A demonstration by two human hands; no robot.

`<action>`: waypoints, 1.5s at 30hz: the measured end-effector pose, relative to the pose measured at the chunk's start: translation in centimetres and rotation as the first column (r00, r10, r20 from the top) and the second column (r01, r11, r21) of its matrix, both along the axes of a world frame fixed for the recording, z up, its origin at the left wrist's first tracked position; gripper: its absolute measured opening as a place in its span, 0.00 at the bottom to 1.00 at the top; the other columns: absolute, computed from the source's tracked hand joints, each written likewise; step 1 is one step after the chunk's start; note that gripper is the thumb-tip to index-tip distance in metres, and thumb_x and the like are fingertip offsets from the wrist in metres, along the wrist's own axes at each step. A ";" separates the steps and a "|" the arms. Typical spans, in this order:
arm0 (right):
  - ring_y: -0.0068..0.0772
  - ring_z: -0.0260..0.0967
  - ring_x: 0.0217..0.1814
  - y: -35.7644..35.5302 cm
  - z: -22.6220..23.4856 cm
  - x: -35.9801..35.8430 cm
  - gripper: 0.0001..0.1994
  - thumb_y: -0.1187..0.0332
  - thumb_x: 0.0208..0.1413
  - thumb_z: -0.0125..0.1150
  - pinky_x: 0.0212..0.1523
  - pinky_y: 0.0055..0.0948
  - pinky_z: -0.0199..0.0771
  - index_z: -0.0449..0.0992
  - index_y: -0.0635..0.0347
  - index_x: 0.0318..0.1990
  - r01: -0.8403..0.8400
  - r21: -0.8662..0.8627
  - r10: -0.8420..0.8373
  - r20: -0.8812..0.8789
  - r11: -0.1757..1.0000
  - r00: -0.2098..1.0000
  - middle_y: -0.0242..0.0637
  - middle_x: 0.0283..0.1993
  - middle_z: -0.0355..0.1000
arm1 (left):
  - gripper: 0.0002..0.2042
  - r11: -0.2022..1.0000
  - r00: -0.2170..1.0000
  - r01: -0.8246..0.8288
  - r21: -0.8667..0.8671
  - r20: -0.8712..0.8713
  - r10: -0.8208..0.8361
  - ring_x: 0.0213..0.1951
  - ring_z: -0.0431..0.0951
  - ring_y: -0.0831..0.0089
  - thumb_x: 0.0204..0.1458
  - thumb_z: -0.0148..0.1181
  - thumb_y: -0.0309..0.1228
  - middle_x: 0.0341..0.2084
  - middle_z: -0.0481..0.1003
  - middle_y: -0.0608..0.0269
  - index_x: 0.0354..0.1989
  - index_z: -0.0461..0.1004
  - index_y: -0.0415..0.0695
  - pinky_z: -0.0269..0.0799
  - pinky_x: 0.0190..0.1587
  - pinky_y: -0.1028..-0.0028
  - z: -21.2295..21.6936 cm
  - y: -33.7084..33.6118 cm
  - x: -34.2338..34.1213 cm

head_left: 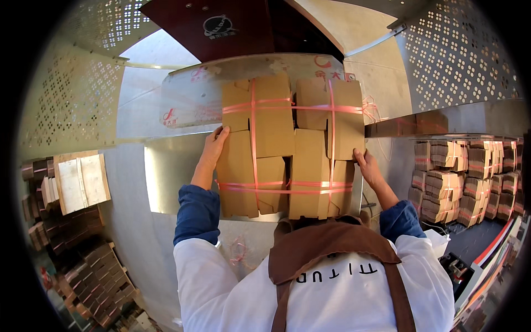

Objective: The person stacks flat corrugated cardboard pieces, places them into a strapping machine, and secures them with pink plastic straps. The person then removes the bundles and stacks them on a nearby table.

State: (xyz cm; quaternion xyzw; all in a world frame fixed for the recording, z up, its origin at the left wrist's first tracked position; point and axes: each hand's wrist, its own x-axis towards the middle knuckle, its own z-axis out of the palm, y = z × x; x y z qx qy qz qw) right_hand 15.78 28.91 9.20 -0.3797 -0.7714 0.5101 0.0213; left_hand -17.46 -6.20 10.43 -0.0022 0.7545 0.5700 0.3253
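Observation:
A wide bundle of folded brown cardboard boxes [272, 130] lies in front of me, bound with pink plastic strapping [254, 144] that crosses it both ways. My left hand [214, 145] grips its left edge, thumb on the upper side and the other fingers partly hidden. On the opposite edge, slightly lower in the picture, my right hand [370, 168] holds the bundle with its fingertips against the cardboard. The underside of the bundle is out of sight. It rests over a shiny metal worktop [174, 174], its near edge close to my brown apron [326, 249].
A dark red machine housing [213, 30] stands beyond the bundle, with perforated metal guards [459, 61] at both sides. Strapped cardboard stacks [445, 191] fill the right. More cardboard piles [99, 282] and a pale wooden board [83, 182] are at left. Loose pink strapping [238, 250] lies on the floor.

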 end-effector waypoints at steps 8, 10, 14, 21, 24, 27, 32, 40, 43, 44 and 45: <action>0.45 0.71 0.41 0.0 -0.3 0.1 0.31 0.43 0.60 0.48 0.46 0.36 0.68 0.70 0.73 0.39 0.003 0.081 -0.006 0.032 0.997 0.999 0.53 0.34 0.73 | 0.28 0.999 0.998 0.018 -0.038 -0.063 -0.020 0.45 0.74 0.71 0.55 0.58 0.46 0.44 0.75 0.55 0.56 0.68 0.34 0.69 0.46 0.74 0.4 0.5 0.4; 0.44 0.71 0.41 -0.2 -0.2 0.0 0.31 0.44 0.60 0.48 0.46 0.36 0.68 0.70 0.74 0.40 0.010 0.053 -0.010 -0.011 0.999 1.000 0.53 0.35 0.73 | 0.28 0.998 0.996 0.027 -0.054 -0.089 -0.031 0.46 0.74 0.71 0.55 0.57 0.46 0.45 0.75 0.55 0.56 0.68 0.34 0.69 0.48 0.74 0.1 0.3 0.3; 0.40 0.70 0.43 0.0 0.3 -0.4 0.31 0.44 0.61 0.48 0.48 0.34 0.66 0.69 0.73 0.45 -0.029 0.001 0.029 0.015 1.000 0.999 0.49 0.38 0.73 | 0.29 0.995 0.992 0.069 -0.072 -0.104 -0.076 0.48 0.73 0.70 0.56 0.57 0.47 0.48 0.74 0.56 0.57 0.68 0.35 0.67 0.51 0.73 -0.2 0.2 0.2; 0.42 0.70 0.50 1.0 -0.6 -0.2 0.33 0.45 0.60 0.50 0.55 0.33 0.64 0.68 0.74 0.52 -0.040 0.011 0.040 -0.013 0.999 0.999 0.50 0.44 0.73 | 0.35 0.990 0.951 0.116 -0.083 -0.277 -0.135 0.53 0.71 0.67 0.54 0.56 0.51 0.53 0.71 0.54 0.62 0.61 0.36 0.66 0.52 0.73 -0.4 1.0 -0.1; 0.39 0.67 0.54 0.9 -1.9 -0.7 0.34 0.45 0.60 0.51 0.57 0.31 0.62 0.66 0.74 0.55 -0.029 -0.027 0.027 -0.095 0.999 0.995 0.50 0.48 0.72 | 0.41 0.912 0.941 -0.035 -0.408 -0.321 -0.108 0.54 0.70 0.62 0.52 0.55 0.56 0.53 0.70 0.54 0.66 0.54 0.37 0.67 0.51 0.70 -0.7 0.2 -0.5; 0.35 0.65 0.57 0.8 -2.1 -0.2 0.34 0.45 0.60 0.51 0.59 0.29 0.60 0.65 0.74 0.58 0.026 -0.152 -0.058 -0.210 0.988 0.976 0.49 0.53 0.70 | 0.44 0.963 0.990 -0.106 -0.247 -0.115 0.080 0.56 0.69 0.58 0.51 0.52 0.62 0.57 0.67 0.53 0.67 0.51 0.40 0.67 0.53 0.65 -0.1 -1.3 -0.3; 0.31 0.62 0.58 1.3 -2.3 0.2 0.33 0.44 0.62 0.47 0.59 0.25 0.57 0.66 0.68 0.60 0.082 -0.292 -0.149 -0.217 0.953 0.965 0.39 0.57 0.68 | 0.41 0.997 0.986 -0.060 -0.047 0.150 0.066 0.57 0.68 0.62 0.52 0.49 0.64 0.60 0.63 0.55 0.66 0.56 0.44 0.67 0.54 0.63 0.9 -4.2 3.7; 0.31 0.63 0.56 0.2 0.4 -2.0 0.40 0.37 0.55 0.51 0.55 0.27 0.61 0.65 0.70 0.59 0.222 -0.378 -0.257 -0.045 0.899 0.965 0.39 0.56 0.68 | 0.38 0.988 0.980 0.002 0.156 0.196 -0.033 0.57 0.66 0.67 0.54 0.52 0.58 0.59 0.64 0.57 0.65 0.57 0.40 0.66 0.55 0.67 0.2 -4.2 4.5; 0.31 0.64 0.54 0.2 -0.4 -2.1 0.36 0.38 0.53 0.53 0.48 0.31 0.65 0.66 0.59 0.60 0.227 -0.427 -0.263 -0.027 0.875 0.964 0.36 0.53 0.69 | 0.37 0.992 0.976 -0.016 0.127 0.216 -0.012 0.57 0.67 0.67 0.54 0.53 0.55 0.57 0.66 0.56 0.64 0.58 0.39 0.67 0.54 0.68 -0.3 -3.6 4.0; 0.30 0.65 0.53 0.3 -0.4 -2.2 0.37 0.37 0.53 0.52 0.49 0.31 0.65 0.65 0.57 0.60 0.192 -0.403 -0.215 -0.012 0.895 0.977 0.34 0.53 0.69 | 0.36 0.990 0.980 -0.025 0.140 0.200 -0.003 0.56 0.67 0.67 0.55 0.54 0.55 0.57 0.66 0.55 0.63 0.58 0.38 0.67 0.54 0.68 -0.3 -3.8 4.0; 0.29 0.66 0.53 0.8 -0.4 -2.2 0.37 0.35 0.53 0.51 0.50 0.30 0.65 0.65 0.56 0.60 0.164 -0.378 -0.176 0.004 0.911 0.984 0.33 0.54 0.69 | 0.36 0.988 0.983 -0.025 0.155 0.184 -0.004 0.56 0.67 0.67 0.55 0.54 0.54 0.56 0.66 0.55 0.63 0.58 0.38 0.67 0.54 0.68 -0.4 -3.8 4.1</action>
